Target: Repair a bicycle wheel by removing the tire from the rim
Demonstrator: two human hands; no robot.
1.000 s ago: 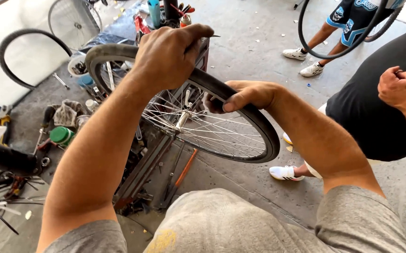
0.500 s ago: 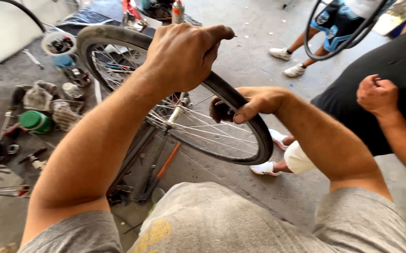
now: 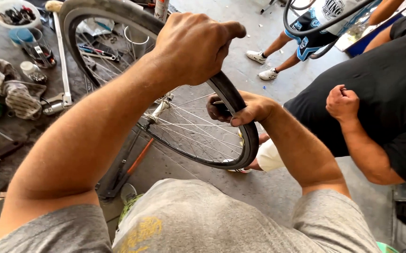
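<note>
L hand (image 3: 194,47) fingers curled tight over bike tyre (image 3: 233,100) top, R hand (image 3: 240,108) fingers pinching tyre just below, spoked wheel (image 3: 184,122) between both hands, rags (image 3: 18,96) far left on floor

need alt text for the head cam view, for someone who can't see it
Seen from above, a person's left hand and right hand grip the black tyre of a spoked bicycle wheel held over grey-clad knees. Rags, jars and hand tools lie on the concrete floor to the left; another person in a black shirt stands at the right.
</note>
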